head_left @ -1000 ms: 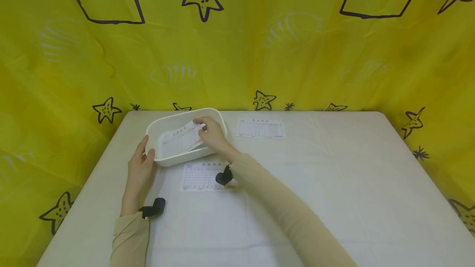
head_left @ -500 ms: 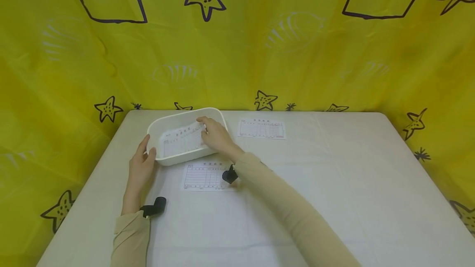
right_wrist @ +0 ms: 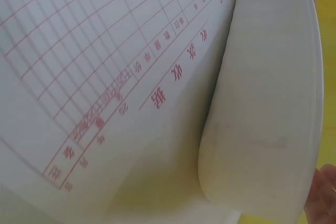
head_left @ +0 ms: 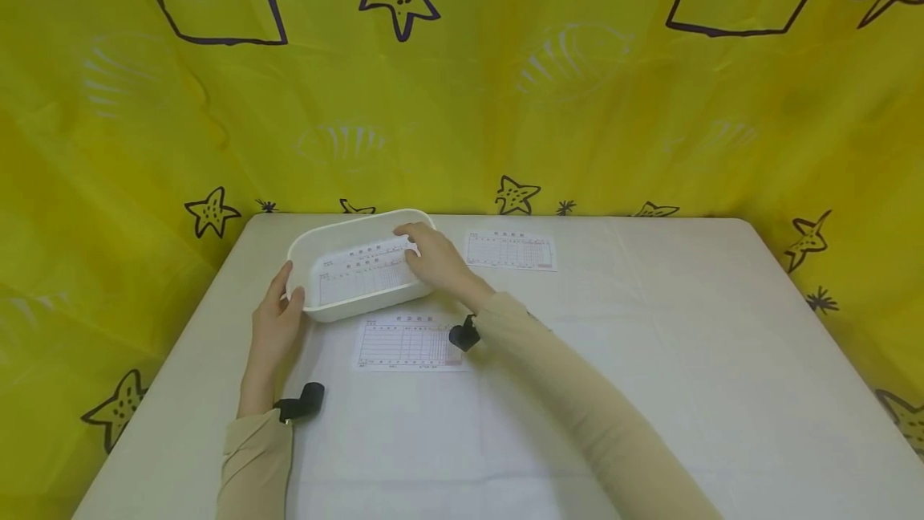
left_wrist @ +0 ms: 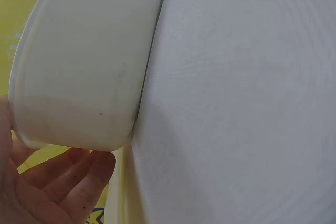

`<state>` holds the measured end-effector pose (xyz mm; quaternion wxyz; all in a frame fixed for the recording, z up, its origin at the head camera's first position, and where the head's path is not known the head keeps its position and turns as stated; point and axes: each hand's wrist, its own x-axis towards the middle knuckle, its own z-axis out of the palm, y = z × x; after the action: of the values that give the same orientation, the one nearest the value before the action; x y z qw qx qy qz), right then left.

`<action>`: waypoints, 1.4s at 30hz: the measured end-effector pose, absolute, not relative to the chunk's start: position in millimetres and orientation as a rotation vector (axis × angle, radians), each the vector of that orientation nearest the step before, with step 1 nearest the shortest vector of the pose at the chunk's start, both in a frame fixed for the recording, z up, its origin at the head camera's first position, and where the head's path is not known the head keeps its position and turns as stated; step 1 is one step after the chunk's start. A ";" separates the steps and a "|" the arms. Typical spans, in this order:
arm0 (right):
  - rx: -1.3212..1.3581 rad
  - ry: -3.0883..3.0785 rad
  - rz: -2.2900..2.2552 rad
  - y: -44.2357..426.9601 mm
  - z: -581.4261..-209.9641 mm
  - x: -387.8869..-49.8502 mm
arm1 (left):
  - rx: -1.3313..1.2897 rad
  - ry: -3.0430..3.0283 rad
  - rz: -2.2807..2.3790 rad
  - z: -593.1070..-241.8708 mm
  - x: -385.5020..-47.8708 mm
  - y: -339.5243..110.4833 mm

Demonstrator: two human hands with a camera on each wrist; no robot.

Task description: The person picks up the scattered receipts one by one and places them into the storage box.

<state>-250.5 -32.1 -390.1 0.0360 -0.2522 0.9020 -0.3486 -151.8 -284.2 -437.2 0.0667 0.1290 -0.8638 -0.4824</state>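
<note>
A white plastic tray with rounded corners sits at the back left of the table. Several printed receipt slips lie overlapping inside it. My left hand holds the tray's left end, its fingers bent against the end wall in the left wrist view. Over the right end is my right hand, fingers relaxed inside the rim, with no slip seen between them. One receipt slip lies flat just in front of the tray. Another slip lies to its right.
A white cloth covers the table. Behind it hangs a yellow curtain with starfish drawings, close to the table's back edge. A black camera mount sits on the left wrist, and another on the right.
My right hand has let go of a receipt slip, which now lies flat in the tray, and has drawn back slightly to the right. The left hand stays on the tray's end.
</note>
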 end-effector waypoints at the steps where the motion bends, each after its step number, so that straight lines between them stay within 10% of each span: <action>1: -0.780 2.780 -1.067 -29.9 -389.2 -250.0 | 0.390 -2.605 -1.454 -437.2 -151.7 -284.0; 42: -0.534 2.974 -1.072 107.0 -409.0 -253.6 | 0.389 -2.627 -1.439 -435.3 -150.3 -283.7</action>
<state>-253.6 107.0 -409.0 -0.0323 -0.1664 0.9272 -0.3341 -150.3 -283.7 -435.3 0.0604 0.1285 -0.8681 -0.4756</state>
